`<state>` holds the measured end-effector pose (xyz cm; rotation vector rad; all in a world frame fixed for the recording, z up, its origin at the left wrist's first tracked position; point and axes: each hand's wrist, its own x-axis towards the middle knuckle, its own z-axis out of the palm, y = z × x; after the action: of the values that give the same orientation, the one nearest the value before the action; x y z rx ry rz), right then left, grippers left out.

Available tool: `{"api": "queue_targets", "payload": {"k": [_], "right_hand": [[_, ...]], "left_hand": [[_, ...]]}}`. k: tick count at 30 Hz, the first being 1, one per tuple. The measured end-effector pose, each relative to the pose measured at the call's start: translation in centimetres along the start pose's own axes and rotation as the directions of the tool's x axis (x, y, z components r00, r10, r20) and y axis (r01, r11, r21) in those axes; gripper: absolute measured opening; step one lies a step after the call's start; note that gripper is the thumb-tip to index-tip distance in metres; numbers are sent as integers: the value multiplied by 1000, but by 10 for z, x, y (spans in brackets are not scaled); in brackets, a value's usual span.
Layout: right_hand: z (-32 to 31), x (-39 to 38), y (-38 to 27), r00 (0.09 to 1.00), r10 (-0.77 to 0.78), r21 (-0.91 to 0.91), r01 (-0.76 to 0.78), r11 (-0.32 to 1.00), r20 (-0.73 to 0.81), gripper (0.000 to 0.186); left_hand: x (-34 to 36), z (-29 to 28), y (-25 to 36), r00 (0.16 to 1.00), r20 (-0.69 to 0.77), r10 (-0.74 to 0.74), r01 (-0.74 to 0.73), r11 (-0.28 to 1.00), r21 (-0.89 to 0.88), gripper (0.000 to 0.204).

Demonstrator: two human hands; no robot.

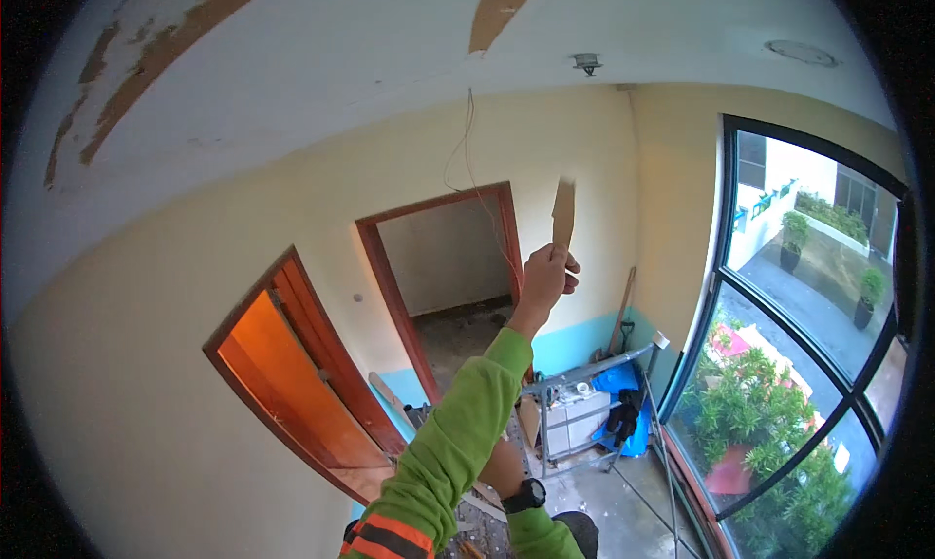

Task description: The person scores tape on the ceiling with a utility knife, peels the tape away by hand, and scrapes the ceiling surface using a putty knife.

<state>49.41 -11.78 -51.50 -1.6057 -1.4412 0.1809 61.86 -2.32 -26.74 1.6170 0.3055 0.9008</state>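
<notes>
Near the ceiling, left hand [545,279] gripping scraper blade [563,214], long axis upright, pointing up

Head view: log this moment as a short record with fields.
left hand: raised overhead, gripping a flat brown scraper, blade up
right hand: low by the body, a black watch at the wrist; grip not visible
ceiling: white, with bare brown patches
wall: pale yellow, with two wood-framed doorways
wires: hang loose from the ceiling
window: dark frame, to the right
</notes>
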Motion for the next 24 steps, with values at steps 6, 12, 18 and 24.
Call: {"api": "queue_targets", "payload": {"k": [6,12,18,24], "right_hand": [[-25,14,-27,963,165,-129,-139,982,214,39],[-20,6,-24,983,153,-177,-133,975,103,35],[-28,8,-28,973,183,-169,-158,973,144,30],[-17,4,-1,995,99,-92,-96,991,30,31]], "left_hand": [[13,-14,6,980,196,45,-145,836,529,37],[7,-35,42,899,237,368,-414,539,734,46],[-30,-43,140,524,126,843,-662,310,682,34],[-79,-26,244,99,429,898,-637,-274,720,40]]}}
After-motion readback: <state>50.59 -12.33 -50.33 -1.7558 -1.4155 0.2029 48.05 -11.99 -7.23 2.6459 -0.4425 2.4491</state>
